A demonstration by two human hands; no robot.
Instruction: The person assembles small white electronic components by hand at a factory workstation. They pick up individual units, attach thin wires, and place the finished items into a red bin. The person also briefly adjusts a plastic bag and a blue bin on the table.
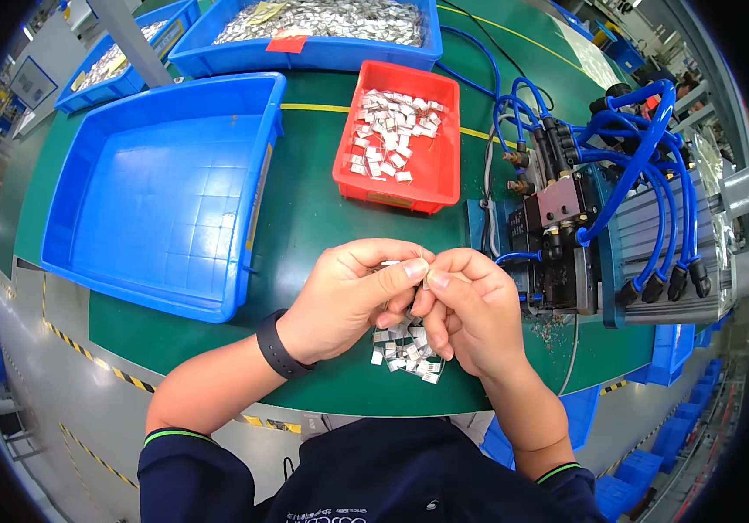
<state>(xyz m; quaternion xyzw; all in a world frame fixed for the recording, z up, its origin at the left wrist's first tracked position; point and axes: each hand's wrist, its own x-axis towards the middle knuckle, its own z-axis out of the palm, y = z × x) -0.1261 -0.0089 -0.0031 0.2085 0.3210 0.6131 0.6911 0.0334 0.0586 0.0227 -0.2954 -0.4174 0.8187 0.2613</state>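
Note:
My left hand (353,292), with a dark band on its wrist, meets my right hand (476,305) at the fingertips over the near edge of the green table. Both are closed in a pinch on a small part with thin wire leads (421,254); its body is mostly hidden by my fingers. Beneath my hands lies a loose pile of small white block-shaped parts (408,353). Beyond them, a red bin (396,193) holds many similar white parts (392,122), some with wire leads showing.
On the left stands a large blue tray (165,192) with nothing in it. Farther back, blue trays (305,57) hold masses of small parts. A pneumatic fixture (566,209) with looping blue hoses (645,148) takes up the right side. Small clippings (551,336) lie beside it.

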